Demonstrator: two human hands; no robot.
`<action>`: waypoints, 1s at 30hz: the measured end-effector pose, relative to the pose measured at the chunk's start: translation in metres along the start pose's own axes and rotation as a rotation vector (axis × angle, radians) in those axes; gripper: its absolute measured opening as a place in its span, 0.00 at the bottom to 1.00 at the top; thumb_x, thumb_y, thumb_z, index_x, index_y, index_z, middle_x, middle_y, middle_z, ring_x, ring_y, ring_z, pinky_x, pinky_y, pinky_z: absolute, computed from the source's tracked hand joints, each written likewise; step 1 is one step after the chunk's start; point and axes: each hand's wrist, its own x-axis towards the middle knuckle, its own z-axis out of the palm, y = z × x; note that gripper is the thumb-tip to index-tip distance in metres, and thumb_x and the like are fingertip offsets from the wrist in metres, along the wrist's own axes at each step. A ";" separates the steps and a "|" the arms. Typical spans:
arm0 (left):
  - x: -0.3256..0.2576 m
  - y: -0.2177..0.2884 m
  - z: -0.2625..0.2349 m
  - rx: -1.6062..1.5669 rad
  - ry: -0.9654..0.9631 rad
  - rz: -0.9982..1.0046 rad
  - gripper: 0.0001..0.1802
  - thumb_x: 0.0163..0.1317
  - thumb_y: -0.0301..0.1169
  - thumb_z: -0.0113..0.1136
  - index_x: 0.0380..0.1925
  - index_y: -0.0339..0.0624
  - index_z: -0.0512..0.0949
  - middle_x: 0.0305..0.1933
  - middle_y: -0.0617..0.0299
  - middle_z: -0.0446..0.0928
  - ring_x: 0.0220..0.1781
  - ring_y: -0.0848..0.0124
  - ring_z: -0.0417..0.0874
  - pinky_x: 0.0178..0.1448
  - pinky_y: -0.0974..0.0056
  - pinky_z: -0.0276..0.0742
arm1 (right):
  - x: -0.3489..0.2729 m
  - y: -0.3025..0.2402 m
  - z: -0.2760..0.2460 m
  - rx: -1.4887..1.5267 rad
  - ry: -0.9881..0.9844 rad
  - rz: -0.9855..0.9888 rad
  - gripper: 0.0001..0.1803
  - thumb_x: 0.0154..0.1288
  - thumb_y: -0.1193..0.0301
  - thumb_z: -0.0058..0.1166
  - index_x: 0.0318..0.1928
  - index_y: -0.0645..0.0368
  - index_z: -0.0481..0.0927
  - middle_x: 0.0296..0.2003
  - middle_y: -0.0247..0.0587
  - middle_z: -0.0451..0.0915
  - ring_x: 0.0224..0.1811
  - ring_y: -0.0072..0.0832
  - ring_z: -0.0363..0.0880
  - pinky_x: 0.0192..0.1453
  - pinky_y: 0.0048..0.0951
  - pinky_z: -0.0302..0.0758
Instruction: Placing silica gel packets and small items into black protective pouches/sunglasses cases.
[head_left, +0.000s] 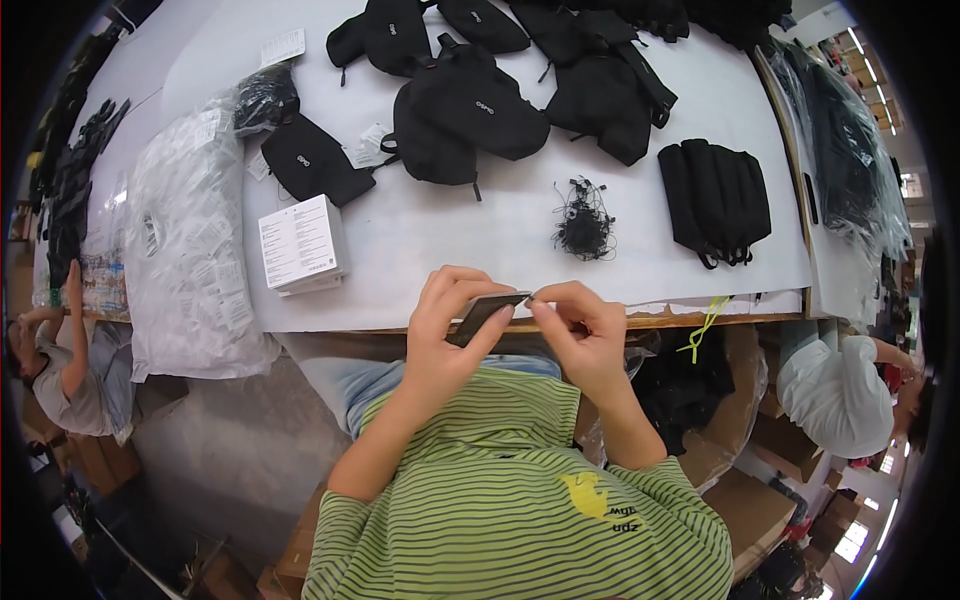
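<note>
In my left hand (440, 325) is a small stack of dark grey cards (477, 318) with a pale edge, held up at the table's front edge between thumb and fingers. My right hand (592, 335) pinches with thumb and forefinger right at the corner of that stack. What the pinch holds is too small to make out; something dark shows under the curled fingers. Beyond my hands lies a tangled heap of thin black strings (584, 222). To the left stands a stack of white printed cards (300, 243).
Several black bags (465, 115) lie across the far part of the white table (400, 290). A folded black bag (715, 200) is at the right. A large clear plastic sack (190, 230) of labelled packets fills the left. Yellow-green cord (705, 330) hangs over the edge. Other people sit at both sides.
</note>
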 end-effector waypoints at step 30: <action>0.031 -0.026 -0.023 -0.192 -0.316 -0.199 0.07 0.65 0.29 0.55 0.36 0.36 0.73 0.33 0.66 0.73 0.36 0.77 0.73 0.43 0.69 0.70 | 0.016 0.005 0.004 0.447 -0.383 0.439 0.08 0.68 0.69 0.54 0.37 0.62 0.74 0.15 0.27 0.70 0.15 0.12 0.65 0.19 0.17 0.59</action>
